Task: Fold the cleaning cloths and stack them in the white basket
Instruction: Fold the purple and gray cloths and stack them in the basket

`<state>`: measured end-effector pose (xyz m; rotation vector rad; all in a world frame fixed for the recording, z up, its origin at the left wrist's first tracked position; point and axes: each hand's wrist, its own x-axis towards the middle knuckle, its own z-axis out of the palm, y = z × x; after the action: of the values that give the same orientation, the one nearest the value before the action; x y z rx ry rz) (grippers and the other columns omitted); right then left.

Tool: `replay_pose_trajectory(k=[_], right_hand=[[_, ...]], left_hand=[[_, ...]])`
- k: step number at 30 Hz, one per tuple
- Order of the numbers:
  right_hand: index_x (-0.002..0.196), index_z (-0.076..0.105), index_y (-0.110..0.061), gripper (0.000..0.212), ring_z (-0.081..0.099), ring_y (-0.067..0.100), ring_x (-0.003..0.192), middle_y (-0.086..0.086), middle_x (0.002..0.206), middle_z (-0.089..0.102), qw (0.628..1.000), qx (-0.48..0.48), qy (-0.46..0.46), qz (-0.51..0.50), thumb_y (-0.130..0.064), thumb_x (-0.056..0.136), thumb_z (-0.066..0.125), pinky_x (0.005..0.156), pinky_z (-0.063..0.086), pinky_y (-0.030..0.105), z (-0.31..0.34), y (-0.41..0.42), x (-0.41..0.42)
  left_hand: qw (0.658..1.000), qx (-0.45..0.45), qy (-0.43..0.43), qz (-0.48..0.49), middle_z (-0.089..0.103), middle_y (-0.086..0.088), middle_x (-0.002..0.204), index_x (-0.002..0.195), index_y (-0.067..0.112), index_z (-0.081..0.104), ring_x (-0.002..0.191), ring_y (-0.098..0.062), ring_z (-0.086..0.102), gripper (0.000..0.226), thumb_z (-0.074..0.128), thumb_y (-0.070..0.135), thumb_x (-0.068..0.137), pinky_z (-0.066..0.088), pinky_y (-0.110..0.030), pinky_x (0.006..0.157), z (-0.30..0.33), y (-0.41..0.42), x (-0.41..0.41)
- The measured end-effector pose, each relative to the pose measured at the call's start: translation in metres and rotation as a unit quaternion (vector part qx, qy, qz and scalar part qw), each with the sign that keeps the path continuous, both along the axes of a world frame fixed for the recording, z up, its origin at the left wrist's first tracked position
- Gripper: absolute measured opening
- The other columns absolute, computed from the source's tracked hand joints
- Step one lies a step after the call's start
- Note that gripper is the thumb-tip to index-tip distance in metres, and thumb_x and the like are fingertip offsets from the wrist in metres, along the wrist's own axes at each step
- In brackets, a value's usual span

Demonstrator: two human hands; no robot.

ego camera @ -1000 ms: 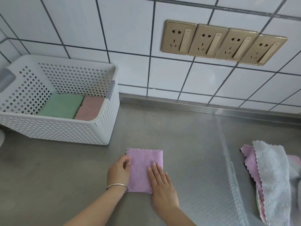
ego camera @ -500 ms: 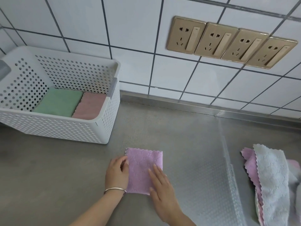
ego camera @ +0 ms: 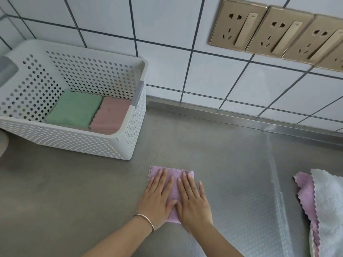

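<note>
Pressing flat: left hand [ego camera: 157, 199] and right hand [ego camera: 193, 203], palms open, holding nothing, now fully atop folded lilac cloth [ego camera: 171, 184], off its edges; ready for white basket [ego camera: 128, 138].

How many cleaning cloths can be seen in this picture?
5: green folded cloth and pink folded cloth in the white perforated basket, purple cloth under both hands, purple and white cloths at right. More may be hidden.

A fluffy lilac cloth [ego camera: 171, 184] is seen on the matt brushed-metal table [ego camera: 74, 191]; the perforated basket [ego camera: 78, 143] is smooth plastic.
</note>
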<state>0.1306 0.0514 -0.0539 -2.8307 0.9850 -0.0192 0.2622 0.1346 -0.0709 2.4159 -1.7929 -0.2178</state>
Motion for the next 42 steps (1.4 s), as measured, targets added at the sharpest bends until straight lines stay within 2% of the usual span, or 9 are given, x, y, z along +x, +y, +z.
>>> replay_pose_trajectory(k=[5, 7, 11, 13, 16, 23, 27, 32, 42], right_hand=[[0.148, 0.009, -0.009, 0.063, 0.012, 0.021, 0.142, 0.007, 0.150, 0.031, 0.998, 0.036, 0.048, 0.000, -0.046, 0.097, 0.005, 0.111, 0.008, 0.042, 0.004, -0.007, 0.001], [0.143, 0.034, -0.009, 0.065, 0.026, 0.020, 0.139, 0.004, 0.144, 0.043, 0.998, 0.032, 0.051, 0.019, -0.046, 0.097, 0.006, 0.110, 0.013, 0.041, 0.009, -0.011, 0.003], [0.109, 0.071, -0.023, 0.045, 0.066, 0.013, 0.105, -0.004, 0.119, 0.066, 0.997, 0.072, 0.027, 0.012, -0.041, 0.074, 0.048, 0.083, 0.055, 0.031, 0.035, -0.020, 0.008], [0.116, 0.065, -0.019, 0.046, 0.064, 0.016, 0.105, -0.004, 0.125, 0.061, 0.996, 0.087, -0.010, -0.033, -0.023, 0.070, 0.059, 0.081, 0.054, 0.027, 0.043, -0.020, 0.006], [0.134, 0.042, -0.016, 0.049, 0.047, 0.017, 0.115, -0.002, 0.132, 0.045, 0.976, 0.169, -0.031, -0.131, -0.009, 0.085, 0.046, 0.084, 0.046, 0.025, 0.048, -0.012, -0.003], [0.121, 0.051, -0.014, 0.032, 0.056, 0.024, 0.099, 0.006, 0.112, 0.060, 0.817, 0.431, -0.130, -0.359, -0.015, 0.090, 0.044, 0.076, 0.040, 0.025, 0.059, 0.008, -0.008], [0.071, 0.045, -0.015, 0.018, 0.041, 0.012, 0.060, -0.001, 0.069, 0.044, 0.818, 0.457, -0.077, -0.340, -0.017, 0.088, 0.042, 0.052, 0.032, 0.023, 0.055, 0.016, -0.019], [0.077, 0.046, -0.009, 0.014, 0.040, 0.014, 0.061, 0.002, 0.070, 0.044, 0.829, 0.454, -0.056, -0.323, -0.016, 0.089, 0.043, 0.052, 0.033, 0.023, 0.056, 0.029, -0.028], [0.068, 0.047, -0.002, 0.025, 0.036, 0.007, 0.048, -0.006, 0.048, 0.042, 0.834, 0.360, -0.325, -0.263, -0.012, 0.089, 0.058, 0.048, 0.028, 0.020, 0.165, 0.056, 0.002]], left_hand=[[0.999, -0.007, 0.019, 0.030, -0.006, -0.013, 0.156, 0.148, 0.018, -0.001, 0.145, -0.027, -0.004, 0.080, 0.031, 0.055, 0.085, 0.008, -0.038, 0.114, 0.004, -0.001, 0.000], [0.999, -0.002, 0.019, 0.039, -0.010, -0.012, 0.156, 0.148, 0.017, -0.001, 0.145, -0.026, -0.009, 0.075, 0.025, 0.054, 0.088, 0.005, -0.036, 0.114, 0.007, -0.002, 0.001], [0.996, 0.033, 0.062, 0.049, 0.043, -0.014, 0.142, 0.138, 0.008, 0.032, 0.141, -0.024, 0.019, 0.062, 0.013, 0.048, 0.095, 0.009, -0.029, 0.112, 0.021, -0.004, 0.006], [0.992, 0.002, 0.095, 0.079, 0.054, -0.008, 0.133, 0.130, 0.004, 0.044, 0.127, -0.021, 0.047, 0.059, 0.019, 0.046, 0.097, 0.017, -0.024, 0.109, 0.033, 0.000, 0.011], [0.962, -0.045, 0.173, 0.205, 0.045, -0.008, 0.133, 0.129, 0.007, 0.048, 0.122, -0.026, 0.048, 0.052, 0.060, 0.028, 0.084, 0.033, -0.028, 0.103, 0.042, 0.016, 0.013], [0.887, -0.005, 0.262, 0.380, 0.059, -0.010, 0.109, 0.107, 0.009, 0.057, 0.096, -0.030, 0.060, 0.031, 0.064, 0.025, 0.080, 0.047, -0.033, 0.083, 0.051, 0.025, -0.006], [0.850, 0.027, 0.308, 0.427, 0.070, -0.011, 0.099, 0.097, 0.012, 0.067, 0.093, -0.030, 0.062, 0.023, 0.059, 0.028, 0.083, 0.046, -0.028, 0.076, 0.054, 0.035, -0.021], [0.803, -0.007, 0.352, 0.481, 0.068, -0.005, 0.086, 0.082, 0.018, 0.066, 0.077, -0.025, 0.056, 0.009, 0.059, 0.023, 0.078, 0.043, -0.024, 0.069, 0.072, 0.049, -0.033], [0.756, -0.268, 0.462, 0.379, 0.052, 0.013, 0.056, 0.066, 0.027, 0.052, 0.050, 0.001, 0.046, 0.021, 0.070, 0.020, 0.076, 0.037, -0.005, 0.052, 0.180, 0.075, 0.012]])
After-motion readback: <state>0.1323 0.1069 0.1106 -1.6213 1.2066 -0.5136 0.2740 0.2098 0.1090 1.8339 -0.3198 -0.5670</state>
